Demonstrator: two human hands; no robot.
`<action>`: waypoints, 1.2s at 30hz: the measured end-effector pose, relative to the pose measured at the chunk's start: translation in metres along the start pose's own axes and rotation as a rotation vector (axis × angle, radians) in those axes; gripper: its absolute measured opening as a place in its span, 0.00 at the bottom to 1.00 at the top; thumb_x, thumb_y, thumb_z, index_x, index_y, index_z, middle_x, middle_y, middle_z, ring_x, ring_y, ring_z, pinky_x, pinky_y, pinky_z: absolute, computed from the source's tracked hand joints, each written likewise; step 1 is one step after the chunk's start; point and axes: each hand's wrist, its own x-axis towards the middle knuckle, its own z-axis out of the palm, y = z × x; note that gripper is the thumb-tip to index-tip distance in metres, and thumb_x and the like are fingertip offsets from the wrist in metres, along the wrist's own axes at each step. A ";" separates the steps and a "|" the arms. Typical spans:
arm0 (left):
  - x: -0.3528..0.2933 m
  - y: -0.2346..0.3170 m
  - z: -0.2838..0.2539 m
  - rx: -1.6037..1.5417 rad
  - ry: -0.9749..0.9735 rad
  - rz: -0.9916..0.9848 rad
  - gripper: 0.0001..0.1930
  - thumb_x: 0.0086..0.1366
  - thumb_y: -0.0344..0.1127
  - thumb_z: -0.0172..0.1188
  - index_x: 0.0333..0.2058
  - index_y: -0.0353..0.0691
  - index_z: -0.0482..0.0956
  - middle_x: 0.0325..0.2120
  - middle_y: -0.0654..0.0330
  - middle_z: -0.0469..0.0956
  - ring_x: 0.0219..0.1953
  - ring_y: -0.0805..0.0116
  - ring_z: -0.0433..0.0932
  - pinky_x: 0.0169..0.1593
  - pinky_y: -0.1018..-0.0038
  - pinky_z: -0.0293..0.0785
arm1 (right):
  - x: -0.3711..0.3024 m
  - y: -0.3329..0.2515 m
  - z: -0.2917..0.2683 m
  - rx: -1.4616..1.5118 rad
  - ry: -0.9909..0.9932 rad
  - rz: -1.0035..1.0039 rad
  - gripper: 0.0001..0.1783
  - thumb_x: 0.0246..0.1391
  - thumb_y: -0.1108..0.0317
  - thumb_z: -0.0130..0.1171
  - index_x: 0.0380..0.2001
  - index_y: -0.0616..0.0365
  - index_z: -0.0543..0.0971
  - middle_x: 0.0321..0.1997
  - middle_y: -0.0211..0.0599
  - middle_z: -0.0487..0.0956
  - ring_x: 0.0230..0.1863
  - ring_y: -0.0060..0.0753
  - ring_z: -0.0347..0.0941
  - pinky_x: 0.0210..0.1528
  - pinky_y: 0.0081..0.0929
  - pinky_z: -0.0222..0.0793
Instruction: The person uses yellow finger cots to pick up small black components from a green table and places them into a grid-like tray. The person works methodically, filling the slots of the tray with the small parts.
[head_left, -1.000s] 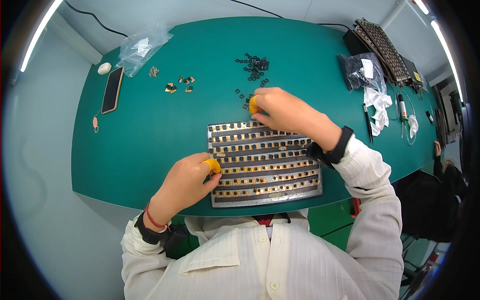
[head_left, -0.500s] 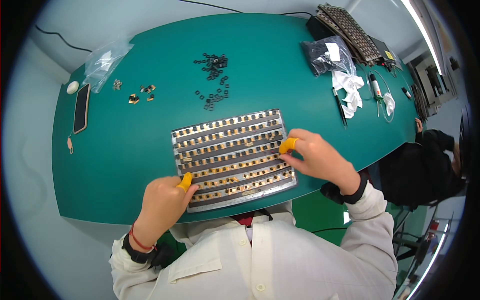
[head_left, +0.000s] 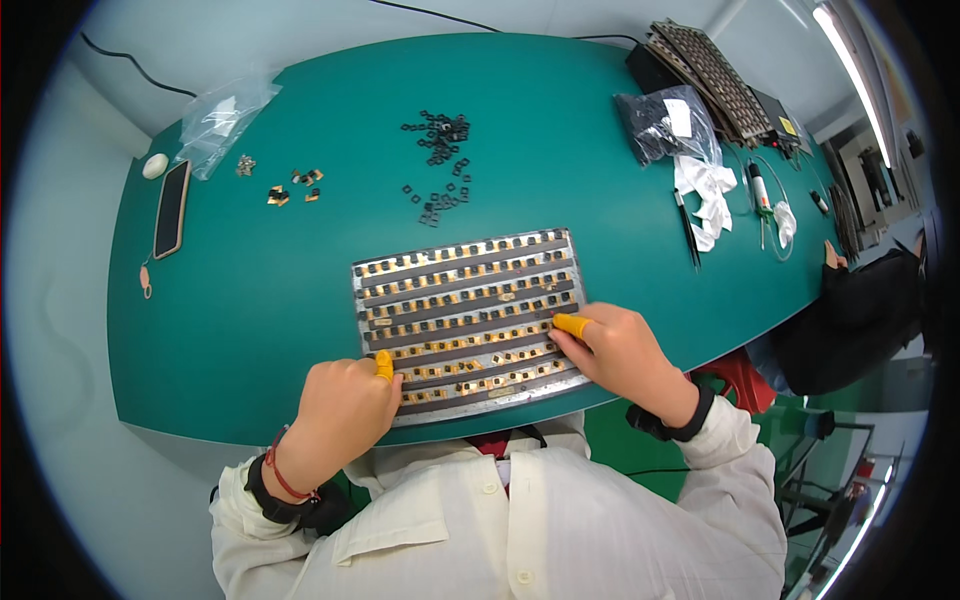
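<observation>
A metal tray (head_left: 440, 418) lies near the table's front edge, with several rows of small black squares on gold-coloured pieces between dark strips. At its lower left edge my left hand (head_left: 345, 405) is closed on the tray, the index finger in a yellow finger cot resting on a row. My right hand (head_left: 625, 350) reaches over the right edge, its yellow-covered index finger and thumb close together on a middle row. Whatever lies between those fingertips is too small to make out.
Loose black square pieces (head_left: 440, 140) lie beyond the tray. Gold-and-black pieces (head_left: 278, 195), a phone (head_left: 172, 210) and a clear bag (head_left: 225, 125) are at left. At right are tweezers (head_left: 688, 228), tissue (head_left: 708, 190), a dark-filled bag (head_left: 660, 125) and stacked trays (head_left: 710, 80). Another person (head_left: 850, 320) sits right.
My right hand has shifted left from the tray's right edge, its fingertips now further in on a middle row. My left hand stays at the lower left edge. The whole view has shifted slightly.
</observation>
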 end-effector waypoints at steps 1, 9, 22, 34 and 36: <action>0.002 -0.001 -0.003 -0.007 -0.021 0.003 0.18 0.61 0.39 0.63 0.15 0.36 0.77 0.15 0.54 0.74 0.18 0.53 0.76 0.23 0.61 0.70 | -0.001 -0.004 -0.001 -0.032 -0.069 0.032 0.15 0.56 0.64 0.63 0.22 0.64 0.80 0.21 0.43 0.76 0.22 0.45 0.74 0.26 0.38 0.71; 0.042 -0.016 -0.038 -0.169 -0.115 -0.038 0.15 0.61 0.39 0.64 0.24 0.31 0.81 0.20 0.48 0.78 0.23 0.50 0.79 0.29 0.62 0.75 | 0.005 -0.007 -0.005 -0.125 -0.317 0.082 0.22 0.56 0.60 0.61 0.14 0.65 0.79 0.14 0.49 0.74 0.16 0.51 0.72 0.22 0.42 0.67; 0.152 -0.049 0.007 -0.487 0.212 -0.174 0.12 0.53 0.33 0.72 0.29 0.28 0.84 0.21 0.53 0.82 0.23 0.66 0.81 0.30 0.73 0.76 | 0.114 0.014 -0.031 0.121 -0.257 0.001 0.12 0.49 0.68 0.68 0.32 0.69 0.84 0.26 0.53 0.82 0.27 0.47 0.80 0.31 0.34 0.75; 0.127 -0.070 0.008 -0.218 0.420 -0.209 0.10 0.58 0.31 0.67 0.36 0.30 0.85 0.25 0.48 0.82 0.27 0.54 0.82 0.33 0.67 0.77 | 0.190 -0.010 0.040 0.063 -0.243 0.143 0.17 0.45 0.63 0.72 0.28 0.69 0.83 0.26 0.53 0.82 0.30 0.50 0.81 0.35 0.37 0.77; 0.124 -0.076 0.008 -0.264 0.410 -0.205 0.10 0.58 0.30 0.67 0.37 0.30 0.84 0.27 0.48 0.83 0.28 0.56 0.82 0.34 0.67 0.77 | 0.187 -0.011 0.044 0.042 -0.231 0.120 0.15 0.46 0.65 0.71 0.27 0.69 0.83 0.26 0.55 0.81 0.30 0.52 0.81 0.35 0.38 0.77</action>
